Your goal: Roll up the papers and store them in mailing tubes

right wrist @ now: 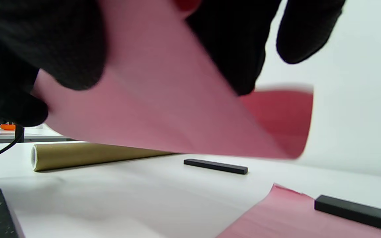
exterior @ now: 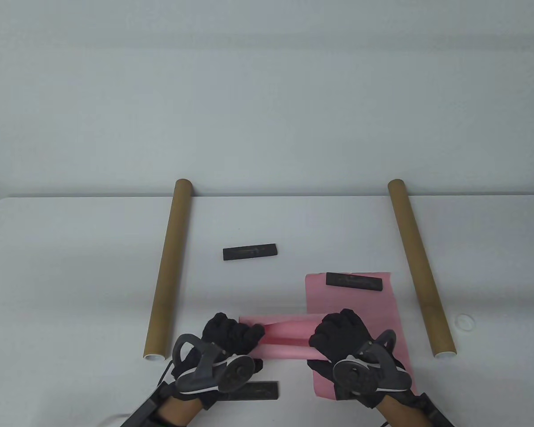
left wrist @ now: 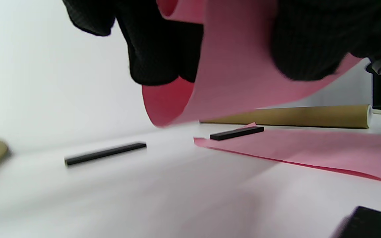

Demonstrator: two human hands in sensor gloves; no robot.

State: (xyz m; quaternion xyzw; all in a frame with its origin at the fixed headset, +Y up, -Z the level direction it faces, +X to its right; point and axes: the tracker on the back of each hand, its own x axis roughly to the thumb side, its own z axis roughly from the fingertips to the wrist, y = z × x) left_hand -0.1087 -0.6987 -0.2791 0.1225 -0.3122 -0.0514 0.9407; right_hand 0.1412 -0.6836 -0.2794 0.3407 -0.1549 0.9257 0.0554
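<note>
Both hands [exterior: 289, 342] (fingertips hidden) on pink paper [exterior: 285, 340]

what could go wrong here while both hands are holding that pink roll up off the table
The pink roll looks loose and uneven between the left hand and right hand, so it may spring open or end up too wide for a mailing tube. The flat pink sheet lies right under the right hand, pinned by a black bar; a low move could drag or crease it.
</note>
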